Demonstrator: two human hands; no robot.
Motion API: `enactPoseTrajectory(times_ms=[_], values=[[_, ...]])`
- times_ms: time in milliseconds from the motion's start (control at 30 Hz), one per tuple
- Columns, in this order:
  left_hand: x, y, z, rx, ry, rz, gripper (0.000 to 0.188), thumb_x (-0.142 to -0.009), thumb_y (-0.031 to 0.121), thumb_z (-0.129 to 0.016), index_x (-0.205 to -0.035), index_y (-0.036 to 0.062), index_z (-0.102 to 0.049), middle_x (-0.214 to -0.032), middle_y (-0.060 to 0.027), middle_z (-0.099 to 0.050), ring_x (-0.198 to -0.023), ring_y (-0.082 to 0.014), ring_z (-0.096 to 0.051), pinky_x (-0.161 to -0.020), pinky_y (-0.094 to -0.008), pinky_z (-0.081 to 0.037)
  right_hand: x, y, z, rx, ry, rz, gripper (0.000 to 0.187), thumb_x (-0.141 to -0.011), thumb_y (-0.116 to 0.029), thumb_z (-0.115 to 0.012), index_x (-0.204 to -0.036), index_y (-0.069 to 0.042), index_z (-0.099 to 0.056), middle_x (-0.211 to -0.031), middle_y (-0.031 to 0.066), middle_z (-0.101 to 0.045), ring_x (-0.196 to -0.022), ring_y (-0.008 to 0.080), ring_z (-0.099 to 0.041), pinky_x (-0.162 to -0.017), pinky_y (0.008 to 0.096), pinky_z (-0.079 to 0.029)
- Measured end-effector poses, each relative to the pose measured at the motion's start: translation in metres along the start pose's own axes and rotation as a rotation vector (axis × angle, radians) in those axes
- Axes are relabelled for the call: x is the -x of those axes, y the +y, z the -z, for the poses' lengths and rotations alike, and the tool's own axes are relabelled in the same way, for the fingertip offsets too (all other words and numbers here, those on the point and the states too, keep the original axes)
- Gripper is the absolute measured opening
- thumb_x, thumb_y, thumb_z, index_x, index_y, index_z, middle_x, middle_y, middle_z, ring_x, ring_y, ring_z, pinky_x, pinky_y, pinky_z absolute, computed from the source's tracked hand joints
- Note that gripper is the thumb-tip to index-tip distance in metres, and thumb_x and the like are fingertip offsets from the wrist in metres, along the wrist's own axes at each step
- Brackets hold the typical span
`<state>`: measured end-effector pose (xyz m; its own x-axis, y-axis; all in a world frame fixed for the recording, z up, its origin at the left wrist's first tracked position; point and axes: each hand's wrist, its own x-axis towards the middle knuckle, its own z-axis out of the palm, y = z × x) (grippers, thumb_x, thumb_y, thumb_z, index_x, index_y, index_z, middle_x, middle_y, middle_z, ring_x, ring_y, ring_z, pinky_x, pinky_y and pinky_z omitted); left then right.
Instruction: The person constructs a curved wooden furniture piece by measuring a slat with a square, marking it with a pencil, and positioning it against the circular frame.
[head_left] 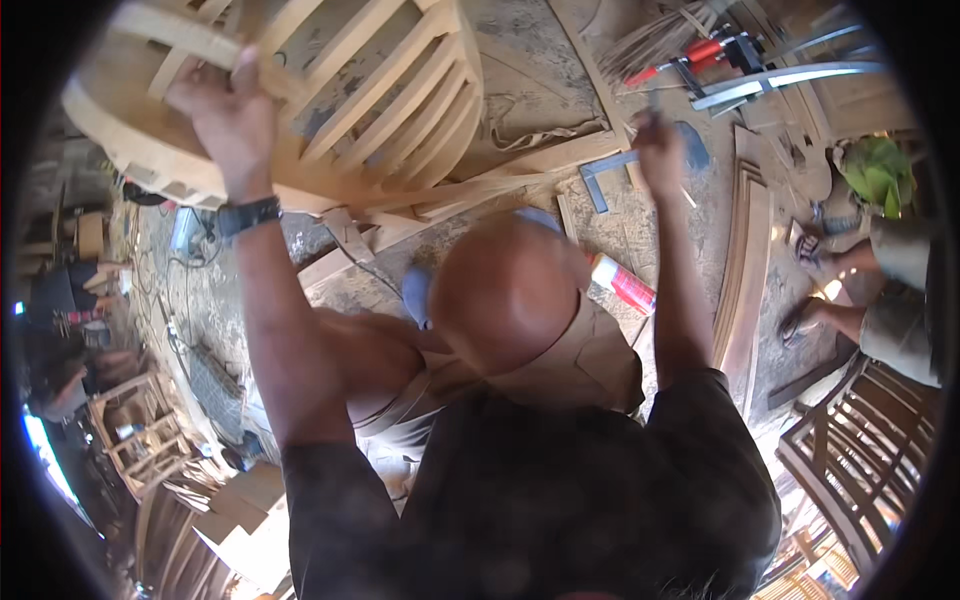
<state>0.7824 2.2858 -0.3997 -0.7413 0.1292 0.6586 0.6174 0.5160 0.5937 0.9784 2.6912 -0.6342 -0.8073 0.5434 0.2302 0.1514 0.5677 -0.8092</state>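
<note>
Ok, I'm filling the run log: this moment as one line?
left hand grips slatted wooden chair frame | right hand holds small tool, unclear | metal square on floor

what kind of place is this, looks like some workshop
Most likely a furniture-making wood workshop: the left hand grips an unfinished slatted chair frame, curved wooden strips lie on the dusty floor, and a red clamp lies nearby.

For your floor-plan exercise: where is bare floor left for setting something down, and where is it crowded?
Free: dusty floor between the slatted chair frame and red clamp. Crowded: offcuts beneath the frame, the square by the right hand.
</note>
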Motion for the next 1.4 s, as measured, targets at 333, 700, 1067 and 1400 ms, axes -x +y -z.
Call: enactPoseTrajectory(times_ms=[333,700,1067,1400], values=[[-0.004,0.025,-0.012,0.113,0.03,-0.068,0.049,-0.093,-0.002,-0.06,-0.128,-0.0028,-0.025,-0.125,-0.0276,-0.053,-0.116,-0.0284,-0.056,-0.103,-0.0381,-0.044,0.124,0.148,-0.112,0.496,-0.237,-0.511,0.047,-0.089,-0.04,-0.064,-0.127,-0.014,-0.052,-0.134,0.0165,-0.052,-0.107,0.0433,-0.062,-0.086,0.0576,-0.047],[0.0,0.026,-0.013,0.11,-0.009,-0.036,0.05,-0.098,0.005,-0.056,-0.134,0.0018,-0.021,-0.13,-0.0291,-0.052,-0.122,-0.0293,-0.054,-0.104,-0.0395,-0.042,0.118,0.157,-0.107,0.586,-0.36,-0.422,0.034,-0.091,-0.027,-0.051,-0.117,-0.005,-0.051,-0.122,0.0201,-0.056,-0.093,0.0446,-0.065,-0.079,0.0573,-0.05],[0.002,0.03,-0.017,0.147,0.045,0.008,0.049,-0.099,0.005,-0.054,-0.135,0.0014,-0.021,-0.128,-0.0284,-0.054,-0.123,-0.0294,-0.054,-0.105,-0.0392,-0.041,0.11,0.065,-0.068,0.236,0.0,-0.285,0.032,-0.095,-0.024,-0.059,-0.125,-0.013,-0.054,-0.098,0.0173,-0.072,-0.081,0.041,-0.069,-0.067,0.0502,-0.053],[0.001,0.024,-0.014,0.101,0.074,-0.018,0.051,-0.096,0.001,-0.058,-0.133,-0.0031,-0.024,-0.123,-0.0238,-0.056,-0.114,-0.024,-0.056,-0.1,-0.0343,-0.043,0.094,-0.046,-0.069,0.239,-0.599,0.043,0.028,-0.085,-0.025,-0.064,-0.109,-0.011,-0.064,-0.095,0.0188,-0.071,-0.084,0.0394,-0.069,-0.072,0.0501,-0.053]])
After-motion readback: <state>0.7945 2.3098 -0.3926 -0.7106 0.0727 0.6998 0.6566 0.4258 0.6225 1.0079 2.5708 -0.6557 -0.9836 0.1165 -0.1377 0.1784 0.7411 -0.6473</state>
